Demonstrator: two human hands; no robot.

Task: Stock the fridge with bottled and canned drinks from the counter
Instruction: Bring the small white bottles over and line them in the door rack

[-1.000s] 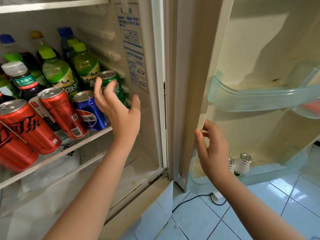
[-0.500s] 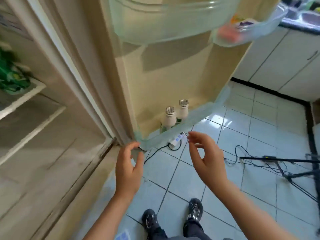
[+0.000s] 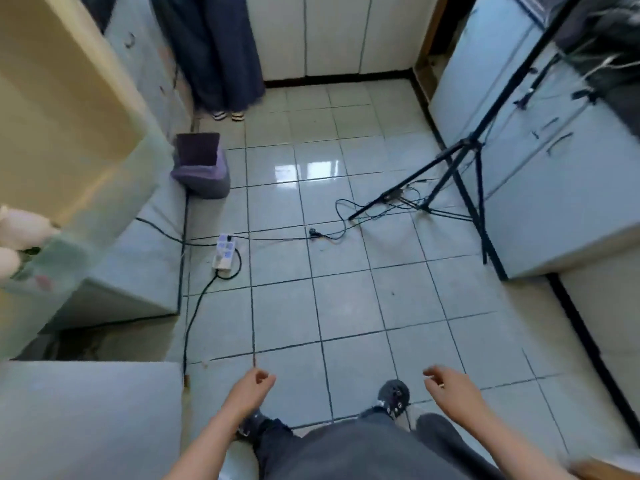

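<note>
I look down at the tiled floor, away from the fridge shelves. My left hand [image 3: 250, 389] hangs low at the bottom centre with loosely curled fingers and holds nothing. My right hand [image 3: 452, 388] hangs to its right, also loosely curled and empty. The open fridge door [image 3: 65, 109] fills the upper left, cream inside, with a pale green door bin [image 3: 52, 258] holding two small white bottles [image 3: 19, 230] at the left edge. No drink cans or counter bottles show in the head view.
A power strip [image 3: 225, 251] and black cables lie on the floor. A grey bin [image 3: 202, 168] stands by the fridge door. A black tripod [image 3: 464, 168] stands at right beside white cabinets [image 3: 554, 168]. Another person's legs [image 3: 221, 53] are at the back. My shoes [image 3: 393, 396] are below.
My view swung from the fridge shelves of cans and bottles round to the kitchen floor. Both hands left the fridge and door edge and dropped low, empty.
</note>
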